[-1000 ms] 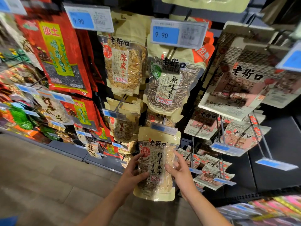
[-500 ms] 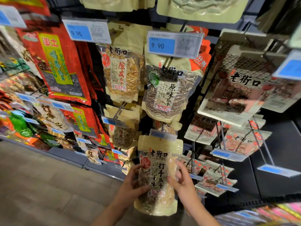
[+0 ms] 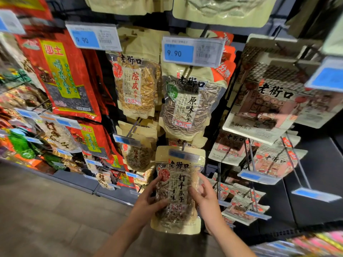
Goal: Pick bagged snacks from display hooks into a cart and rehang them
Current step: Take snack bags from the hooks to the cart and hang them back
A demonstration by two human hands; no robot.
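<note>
Right now the seed bag [image 3: 177,191] hangs low in the middle of the display rack, its cream top edge just under a small blue price tag [image 3: 182,154] at the end of a hook. The left hand [image 3: 148,204] grips its left side, thumb across the clear front; the right hand [image 3: 205,196] holds the right edge, fingers curled round it. Whether the bag's hole sits on the hook, I cannot tell; the tag hides it. As I judge it, this is either a lift-off or a rehang midway, and no cart is in view, so most of the work seems left. Above it hangs a striped-seed bag [image 3: 187,106], and left of that a pale-seed bag [image 3: 136,86]; red bags [image 3: 61,75] fill the rack's left side. Compared with a second ago, the bag sits higher, closer to the tag, and both hands have risen with it.
</note>
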